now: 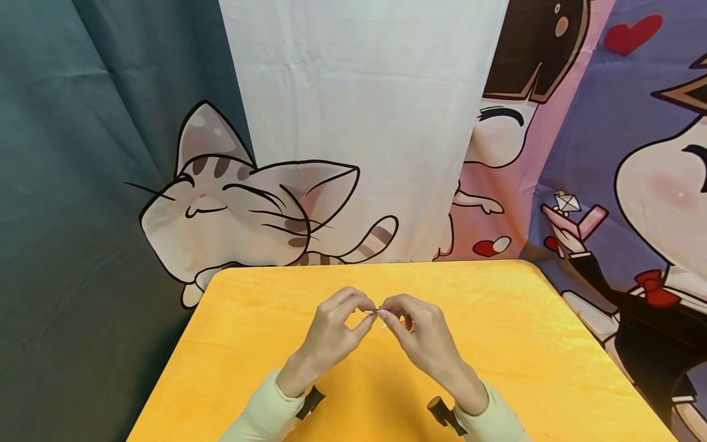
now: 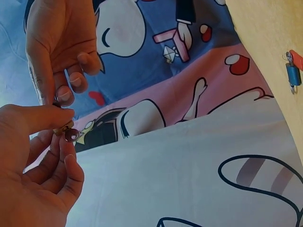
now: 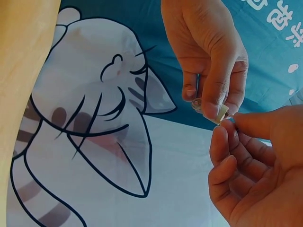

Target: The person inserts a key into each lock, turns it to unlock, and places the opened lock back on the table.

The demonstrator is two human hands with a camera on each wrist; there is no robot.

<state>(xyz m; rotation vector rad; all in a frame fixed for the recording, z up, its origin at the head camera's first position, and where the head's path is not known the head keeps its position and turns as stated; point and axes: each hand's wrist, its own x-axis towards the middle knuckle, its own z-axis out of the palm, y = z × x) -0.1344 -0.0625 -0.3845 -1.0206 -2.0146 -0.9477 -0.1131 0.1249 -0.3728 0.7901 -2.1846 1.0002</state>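
Observation:
Both hands meet in front of me above the yellow table. Between thumb and fingers, my left hand pinches a small brass-coloured metal piece with a shiny round end. My right hand pinches the other end of this piece, its fingertips nearly touching those of the left. In the right wrist view, the piece shows pale between the left thumb and the right fingertips. Most of it is hidden by fingers, and its exact kind is not clear.
A yellow cloth covers the table. In the left wrist view, a small blue cylinder with metal loops lies beside a red piece; in the head view the right hand partly hides them. Printed curtains hang behind.

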